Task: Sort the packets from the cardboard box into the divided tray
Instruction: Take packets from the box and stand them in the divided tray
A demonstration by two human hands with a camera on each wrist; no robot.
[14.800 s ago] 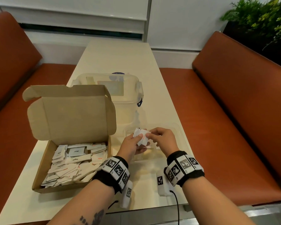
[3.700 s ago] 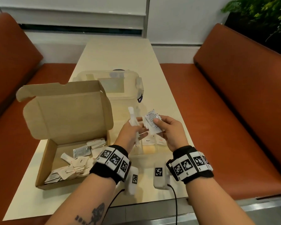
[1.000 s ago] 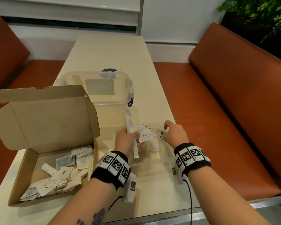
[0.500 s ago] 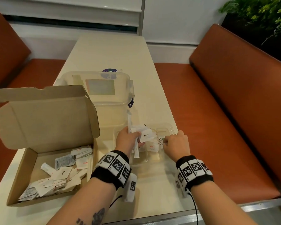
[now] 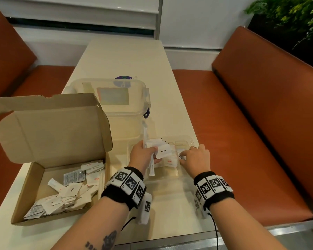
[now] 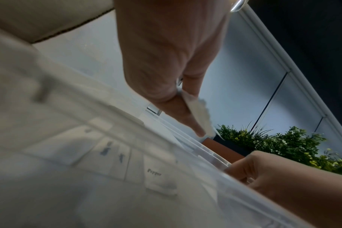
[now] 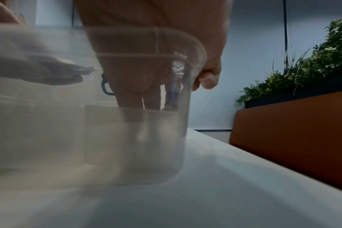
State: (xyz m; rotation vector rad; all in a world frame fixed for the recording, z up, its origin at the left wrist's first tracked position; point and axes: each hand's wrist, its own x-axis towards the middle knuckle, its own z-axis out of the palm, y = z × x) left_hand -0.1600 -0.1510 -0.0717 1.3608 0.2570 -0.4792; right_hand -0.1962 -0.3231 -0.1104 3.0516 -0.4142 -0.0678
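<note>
My left hand (image 5: 152, 154) grips a fanned bundle of white packets (image 5: 153, 143) above the clear divided tray (image 5: 187, 138); a packet marked Pepper (image 5: 163, 151) lies on top. My right hand (image 5: 184, 155) reaches down into a tray compartment and pinches a Stevia packet (image 5: 178, 154) that stands on edge. In the right wrist view the fingers (image 7: 135, 100) point down behind the tray wall (image 7: 166, 146), and the packet itself is hidden. Red-printed packets (image 5: 170, 162) lie in the tray. The open cardboard box (image 5: 22, 193) at the left holds several loose packets (image 5: 70, 192).
A clear lidded plastic tub (image 5: 116, 98) stands just behind the tray. The box's raised lid (image 5: 49, 127) blocks the left side. Orange bench seats (image 5: 242, 132) flank the narrow table (image 5: 125, 56), and its right edge runs close to the tray.
My right hand has come down and nearer with the Stevia packet, from above the tray's far right into a compartment. My left hand keeps its bundle in place.
</note>
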